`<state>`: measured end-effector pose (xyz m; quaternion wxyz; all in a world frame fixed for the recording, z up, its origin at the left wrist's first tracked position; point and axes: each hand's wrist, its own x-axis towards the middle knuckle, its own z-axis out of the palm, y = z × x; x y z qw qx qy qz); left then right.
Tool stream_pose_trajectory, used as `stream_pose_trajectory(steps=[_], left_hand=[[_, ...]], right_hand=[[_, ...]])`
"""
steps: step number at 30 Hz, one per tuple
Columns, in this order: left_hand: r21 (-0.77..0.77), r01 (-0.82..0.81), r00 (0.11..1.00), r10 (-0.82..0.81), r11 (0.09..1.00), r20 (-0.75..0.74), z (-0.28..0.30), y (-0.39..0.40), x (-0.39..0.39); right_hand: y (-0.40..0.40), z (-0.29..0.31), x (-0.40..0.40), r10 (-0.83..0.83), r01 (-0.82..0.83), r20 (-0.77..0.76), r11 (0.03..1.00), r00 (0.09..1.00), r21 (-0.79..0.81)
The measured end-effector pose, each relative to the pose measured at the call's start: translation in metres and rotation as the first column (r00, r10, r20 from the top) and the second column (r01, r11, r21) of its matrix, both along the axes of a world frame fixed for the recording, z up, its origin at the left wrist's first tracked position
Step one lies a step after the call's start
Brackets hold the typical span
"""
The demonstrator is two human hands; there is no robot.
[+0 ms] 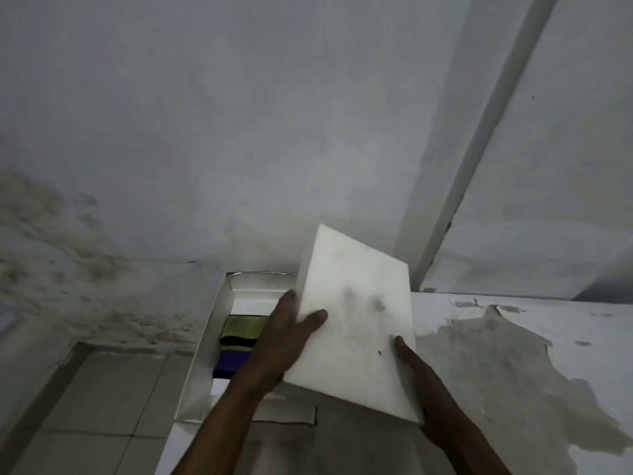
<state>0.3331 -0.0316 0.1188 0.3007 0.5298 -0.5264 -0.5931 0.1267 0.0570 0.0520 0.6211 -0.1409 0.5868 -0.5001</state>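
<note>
Peeling tabletop [534, 378]; hands [284, 341] [424, 389] grip tilted lid [356, 320], probably clear above open box [209, 337].

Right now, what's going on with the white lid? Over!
Hands: left hand and right hand both grip white lid. Lid tilted, held above open box. In it striped cloth; nothing seen in the way.

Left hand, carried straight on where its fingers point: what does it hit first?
The left hand already grips the white lid, which would travel with it. Past that, it would probably meet the far rim of the open box, then the grey wall; depth is hard to judge.
</note>
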Motion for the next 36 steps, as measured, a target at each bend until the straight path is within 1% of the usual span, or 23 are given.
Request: stream_pose_trajectory(steps=[2,5,9,11,14,21,26,30,36], left_hand=[[0.036,-0.062,0.998,0.063,0.997,-0.029,0.004,0.003,0.03],[0.06,-0.132,0.991,0.131,0.989,0.023,0.001,0.005,0.071],[0.05,-0.212,0.971,0.205,0.976,0.122,-0.01,0.004,0.115],[0.037,-0.232,0.964,0.224,0.972,0.145,-0.016,0.005,0.131],[-0.025,-0.249,0.955,0.249,0.968,0.161,-0.028,0.003,0.148],[-0.141,-0.209,0.966,0.227,0.968,0.125,-0.046,-0.008,0.16],[-0.207,-0.153,0.959,0.196,0.966,0.207,-0.054,-0.019,0.163],[-0.257,-0.133,0.936,0.207,0.957,0.284,-0.059,-0.021,0.161],[-0.28,-0.155,0.919,0.243,0.947,0.311,-0.066,-0.023,0.158]], right_hand=[[-0.006,0.01,0.022,0.058,-0.059,-0.076,0.998,0.995,-0.014],[-0.015,0.021,0.055,0.136,-0.143,-0.181,0.989,0.974,-0.026],[-0.022,0.031,0.094,0.182,-0.193,-0.229,0.981,0.956,-0.023],[-0.026,0.029,0.109,0.194,-0.209,-0.266,0.977,0.944,-0.032],[-0.032,0.02,0.126,0.171,-0.194,-0.359,0.98,0.917,-0.029],[-0.042,0.008,0.145,0.078,-0.148,-0.552,0.985,0.83,-0.084],[-0.04,0.003,0.155,0.055,-0.161,-0.649,0.982,0.759,-0.104],[-0.039,-0.002,0.158,0.032,-0.151,-0.701,0.983,0.713,-0.108],[-0.04,-0.004,0.157,-0.043,-0.115,-0.781,0.983,0.623,-0.146]])
